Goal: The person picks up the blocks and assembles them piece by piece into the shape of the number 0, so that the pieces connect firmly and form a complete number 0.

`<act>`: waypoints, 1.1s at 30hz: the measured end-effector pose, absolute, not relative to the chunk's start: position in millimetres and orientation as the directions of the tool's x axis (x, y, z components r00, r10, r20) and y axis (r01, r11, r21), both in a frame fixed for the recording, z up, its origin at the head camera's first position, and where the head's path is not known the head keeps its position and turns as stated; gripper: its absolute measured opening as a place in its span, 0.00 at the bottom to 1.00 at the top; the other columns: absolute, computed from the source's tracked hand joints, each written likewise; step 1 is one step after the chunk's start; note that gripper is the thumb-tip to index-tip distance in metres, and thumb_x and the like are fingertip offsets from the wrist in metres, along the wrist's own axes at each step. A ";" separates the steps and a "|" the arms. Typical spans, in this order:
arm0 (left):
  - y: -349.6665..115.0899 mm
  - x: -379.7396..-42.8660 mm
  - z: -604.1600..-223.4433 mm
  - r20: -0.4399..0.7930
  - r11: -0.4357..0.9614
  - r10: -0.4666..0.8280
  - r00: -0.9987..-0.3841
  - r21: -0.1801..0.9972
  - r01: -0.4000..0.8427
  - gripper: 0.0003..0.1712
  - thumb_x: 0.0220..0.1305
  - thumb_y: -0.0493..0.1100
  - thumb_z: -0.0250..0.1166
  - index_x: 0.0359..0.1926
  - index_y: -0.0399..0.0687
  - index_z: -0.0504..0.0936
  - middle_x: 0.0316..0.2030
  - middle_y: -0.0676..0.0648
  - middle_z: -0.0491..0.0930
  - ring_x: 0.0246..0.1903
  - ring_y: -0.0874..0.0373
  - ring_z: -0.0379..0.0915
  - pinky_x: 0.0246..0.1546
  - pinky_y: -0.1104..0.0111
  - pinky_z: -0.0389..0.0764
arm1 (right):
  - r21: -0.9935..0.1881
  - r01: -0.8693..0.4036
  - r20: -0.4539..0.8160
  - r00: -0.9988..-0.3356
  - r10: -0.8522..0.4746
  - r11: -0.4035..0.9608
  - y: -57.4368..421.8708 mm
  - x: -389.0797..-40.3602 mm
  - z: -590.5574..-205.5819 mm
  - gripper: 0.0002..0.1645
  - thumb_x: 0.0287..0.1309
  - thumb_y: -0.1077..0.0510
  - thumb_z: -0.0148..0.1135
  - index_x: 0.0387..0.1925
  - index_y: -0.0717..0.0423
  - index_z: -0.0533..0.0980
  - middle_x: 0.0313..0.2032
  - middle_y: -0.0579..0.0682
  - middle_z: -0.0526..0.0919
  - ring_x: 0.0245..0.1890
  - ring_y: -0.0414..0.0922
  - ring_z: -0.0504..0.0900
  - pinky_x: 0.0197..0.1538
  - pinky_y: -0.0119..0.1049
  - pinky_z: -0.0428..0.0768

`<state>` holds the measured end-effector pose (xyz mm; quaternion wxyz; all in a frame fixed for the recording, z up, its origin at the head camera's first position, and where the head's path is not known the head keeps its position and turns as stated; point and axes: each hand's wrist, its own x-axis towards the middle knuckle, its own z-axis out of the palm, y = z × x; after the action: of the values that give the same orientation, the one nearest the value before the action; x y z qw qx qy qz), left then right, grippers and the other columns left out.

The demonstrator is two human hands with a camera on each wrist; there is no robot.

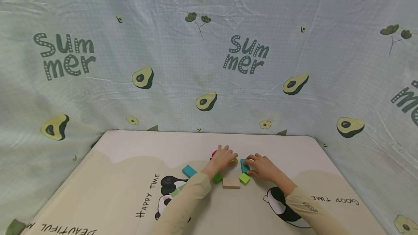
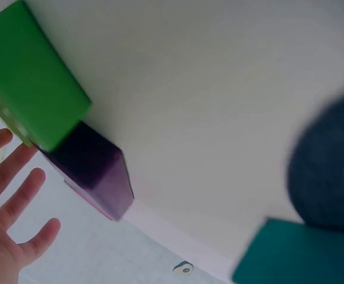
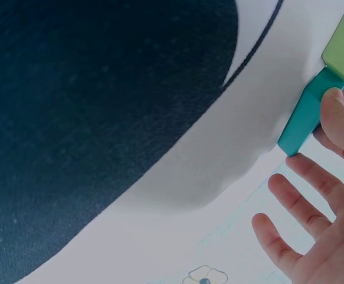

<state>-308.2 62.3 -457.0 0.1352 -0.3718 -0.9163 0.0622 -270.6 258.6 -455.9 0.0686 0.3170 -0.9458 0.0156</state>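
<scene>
My left hand (image 1: 223, 159) reaches over the far middle of the table, its thumb and index finger around a yellow-green block (image 1: 234, 161). Partly behind that hand, a pink-red block (image 1: 213, 153) peeks out. In the left wrist view a green block (image 2: 36, 77) and a dark purple block (image 2: 95, 165) touch beside the spread fingers. On the right, my right hand (image 1: 262, 168) pinches a teal block (image 3: 308, 112) between thumb and index finger, the other fingers extended. A light green block (image 3: 343, 47) adjoins the teal one's near end.
A plain wooden block (image 1: 231, 183) lies between the green block (image 1: 217, 177) and the light green one, nearer the body. Off to the left is a blue block (image 1: 189, 171). The table mat (image 1: 124, 191) carries printed pandas and lettering; a patterned curtain (image 1: 176, 53) hangs behind.
</scene>
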 end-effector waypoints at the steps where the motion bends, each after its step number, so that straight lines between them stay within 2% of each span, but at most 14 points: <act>1: 60.7 -307.6 -456.8 0.205 0.711 0.703 -0.681 -0.225 0.666 0.13 0.60 0.53 0.55 0.44 0.59 0.77 0.37 0.54 0.81 0.41 0.57 0.71 0.48 0.56 0.70 | 0.013 -0.605 0.145 -0.787 -0.600 0.796 258.8 -270.8 -456.3 0.18 0.49 0.50 0.62 0.43 0.50 0.76 0.44 0.51 0.77 0.41 0.49 0.73 0.36 0.49 0.73; 6: 49.7 -301.4 -452.6 0.231 0.671 0.740 -0.631 -0.307 0.675 0.11 0.59 0.54 0.56 0.41 0.61 0.78 0.36 0.56 0.79 0.40 0.59 0.70 0.45 0.59 0.71 | 0.014 -0.623 0.186 -0.767 -0.615 0.782 259.4 -271.2 -458.4 0.18 0.50 0.48 0.61 0.42 0.51 0.76 0.42 0.51 0.77 0.40 0.48 0.73 0.35 0.46 0.73; 13: 33.6 -291.4 -447.0 0.262 0.591 0.807 -0.530 -0.386 0.709 0.08 0.60 0.51 0.57 0.36 0.64 0.82 0.35 0.58 0.79 0.34 0.62 0.69 0.32 0.69 0.68 | -0.002 -0.599 0.135 -0.793 -0.593 0.801 258.3 -270.4 -454.8 0.19 0.49 0.50 0.62 0.44 0.49 0.76 0.45 0.51 0.76 0.41 0.49 0.73 0.36 0.47 0.73; 22: 30.9 -289.4 -449.6 0.195 0.589 0.806 -0.559 -0.366 0.721 0.10 0.59 0.48 0.58 0.41 0.65 0.81 0.44 0.61 0.79 0.38 0.62 0.69 0.37 0.67 0.71 | -0.002 -0.605 0.139 -0.789 -0.599 0.797 258.2 -270.5 -456.9 0.19 0.49 0.50 0.62 0.44 0.50 0.75 0.45 0.51 0.76 0.42 0.49 0.73 0.36 0.47 0.73; 33: 38.5 -290.4 -450.1 0.173 0.624 0.778 -0.604 -0.326 0.711 0.12 0.60 0.46 0.58 0.45 0.64 0.79 0.46 0.60 0.78 0.41 0.61 0.70 0.40 0.65 0.71 | 0.002 -0.599 0.141 -0.793 -0.593 0.801 258.8 -269.9 -457.4 0.19 0.50 0.49 0.61 0.45 0.49 0.75 0.46 0.50 0.76 0.43 0.49 0.73 0.37 0.47 0.73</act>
<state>-290.4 38.5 -450.1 0.1502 -0.4190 -0.8884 0.1125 -269.9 258.8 -457.4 0.0675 0.3147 -0.9465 0.0215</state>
